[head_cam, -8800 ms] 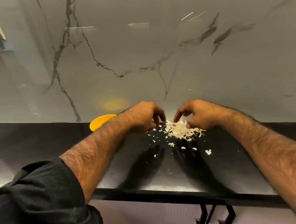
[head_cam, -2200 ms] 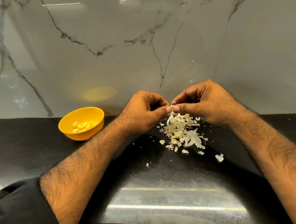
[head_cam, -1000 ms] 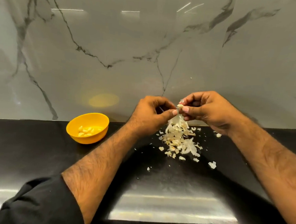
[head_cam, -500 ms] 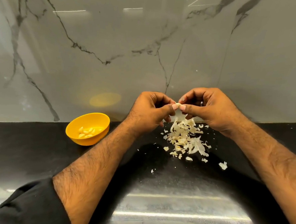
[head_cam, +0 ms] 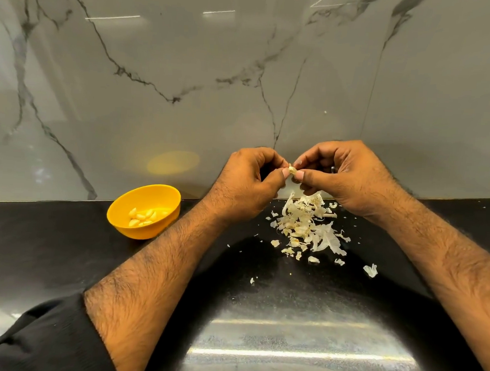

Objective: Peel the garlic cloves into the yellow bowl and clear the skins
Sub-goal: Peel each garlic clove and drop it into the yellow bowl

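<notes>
A small garlic clove [head_cam: 292, 169] is pinched between the fingertips of both hands, held in the air above the counter. My left hand [head_cam: 245, 182] pinches it from the left, my right hand [head_cam: 343, 177] from the right. Directly below lies a heap of papery garlic skins [head_cam: 307, 226] on the black counter. The yellow bowl [head_cam: 127, 207] stands to the left by the wall, holding several peeled cloves [head_cam: 143, 215].
The black counter [head_cam: 48, 245] runs along a grey marble wall [head_cam: 245, 70]. Loose skin flakes lie scattered around the heap, one larger piece [head_cam: 370, 270] to its right. A dark sleeve [head_cam: 42, 342] covers my left upper forearm.
Both hands have stayed together above the skin heap, working the clove between the fingertips. The view has shifted slightly; the bowl and the heap have not moved.
</notes>
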`<state>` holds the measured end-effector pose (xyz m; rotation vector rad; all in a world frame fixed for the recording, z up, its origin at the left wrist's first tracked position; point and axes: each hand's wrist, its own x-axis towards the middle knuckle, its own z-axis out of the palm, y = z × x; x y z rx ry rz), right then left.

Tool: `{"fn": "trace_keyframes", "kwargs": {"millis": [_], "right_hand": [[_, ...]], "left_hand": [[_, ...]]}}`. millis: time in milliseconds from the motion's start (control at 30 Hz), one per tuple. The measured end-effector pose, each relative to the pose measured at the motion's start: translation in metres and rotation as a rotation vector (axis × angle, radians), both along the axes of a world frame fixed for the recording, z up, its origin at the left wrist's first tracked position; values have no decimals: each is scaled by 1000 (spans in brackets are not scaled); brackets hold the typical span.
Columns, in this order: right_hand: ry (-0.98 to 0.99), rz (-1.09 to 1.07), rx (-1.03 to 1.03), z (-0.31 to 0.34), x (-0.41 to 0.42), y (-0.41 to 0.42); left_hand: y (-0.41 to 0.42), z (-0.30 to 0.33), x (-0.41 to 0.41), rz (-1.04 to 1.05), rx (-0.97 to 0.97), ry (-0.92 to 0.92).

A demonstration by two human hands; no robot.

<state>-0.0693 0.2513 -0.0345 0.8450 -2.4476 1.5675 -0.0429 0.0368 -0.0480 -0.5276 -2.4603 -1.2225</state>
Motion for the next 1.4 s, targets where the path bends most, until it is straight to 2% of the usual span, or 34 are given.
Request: {"fn": "trace_keyframes", "kwargs": {"millis": [200,467,667,900,1100,1400], "right_hand": [[-73,52,-66,-1,0,0],[-190,120,-156,0,2,4],[129,-53,176,-1,4,2],[65,-63,44,-3,2,-3],[47,-26,60,-3,3,-3],[55,-34,33,-5,2,-3]], "left_hand": [[-2,3,2,-18,-15,-17],[-2,3,5,-110,201,-177],[2,-2,3,-16,6,-9],[0,-1,2,-23,45,29],[-1,-3,1,47,92,89],[3,-2,5,69,19,212]]}}
